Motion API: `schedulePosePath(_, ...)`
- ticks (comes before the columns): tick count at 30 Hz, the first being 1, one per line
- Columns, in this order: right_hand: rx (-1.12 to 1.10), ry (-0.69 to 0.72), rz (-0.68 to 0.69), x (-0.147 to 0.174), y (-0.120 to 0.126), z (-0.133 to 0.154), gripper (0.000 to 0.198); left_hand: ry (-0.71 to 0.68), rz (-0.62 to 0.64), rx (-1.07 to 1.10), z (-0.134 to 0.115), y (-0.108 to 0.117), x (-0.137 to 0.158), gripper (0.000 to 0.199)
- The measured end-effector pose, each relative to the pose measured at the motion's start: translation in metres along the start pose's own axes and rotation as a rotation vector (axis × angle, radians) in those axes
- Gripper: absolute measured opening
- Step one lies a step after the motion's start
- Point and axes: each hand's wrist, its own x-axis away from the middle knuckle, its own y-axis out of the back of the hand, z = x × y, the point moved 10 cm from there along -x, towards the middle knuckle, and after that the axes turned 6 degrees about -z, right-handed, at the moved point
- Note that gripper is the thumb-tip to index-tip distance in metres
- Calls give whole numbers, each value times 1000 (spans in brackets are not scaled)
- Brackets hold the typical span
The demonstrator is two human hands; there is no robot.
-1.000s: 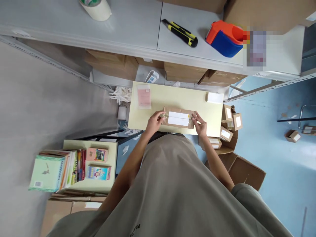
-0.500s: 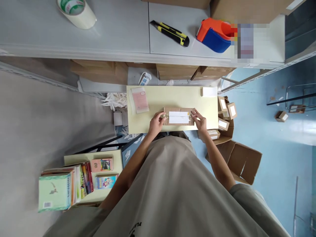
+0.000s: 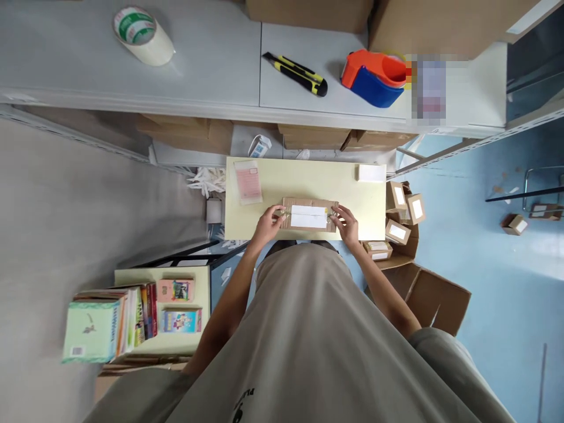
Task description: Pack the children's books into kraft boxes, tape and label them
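A flat cardboard package (image 3: 309,202) lies on the pale yellow table close to my body, with a white label (image 3: 308,221) on its top. What looks like a strip of clear tape runs lengthwise across the label, its ends crumpled and shiny. My left hand (image 3: 269,223) pinches the strip at the package's left end. At the right end, the thumb and fingers of my right hand (image 3: 345,223) are closed on the other end of the strip. Whether the fingertips also press on the cardboard is too small to tell.
The table (image 3: 264,229) also carries a pink printed slip (image 3: 249,183) and a stack of white labels (image 3: 371,173). On the shelf beyond lie a tape roll (image 3: 152,44), a utility knife (image 3: 297,73) and a tape dispenser (image 3: 374,76). Small boxes (image 3: 397,232) stand right, books (image 3: 94,329) left.
The package and both hands have shifted slightly to the left on the table. Both hands keep their pinch at its ends. The camera view has tilted a little.
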Motion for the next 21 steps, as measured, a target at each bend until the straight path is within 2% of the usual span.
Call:
schedulePosePath(3,43,73,70,-1,9,21,73,-76,-33,-85,-23,11,-8,20)
schedulePosePath(6,113,233,35,-26,43,63,72,-282,-172,-181,-86,24,-22,29)
schedulePosePath(8,167,377,-43,-62,76,104,72,-420,-243,-180,-141,22,-38,37)
schedulePosePath(10,228,526,-145,-111,110,147,72,-523,-255,-170,-195,9,-62,39)
schedulePosePath(13,284,738,-213,-195,138,203,74,-567,-283,-179,-258,-16,-110,35)
schedulePosePath(16,371,834,-198,-274,130,231,80,-610,-321,-196,-298,-40,-147,33)
schedulePosePath(18,468,790,-144,-315,112,236,85,-634,-322,-205,-313,-52,-156,34)
schedulePosePath(21,536,685,-89,-340,94,241,74,-647,-313,-151,-320,-58,-147,35)
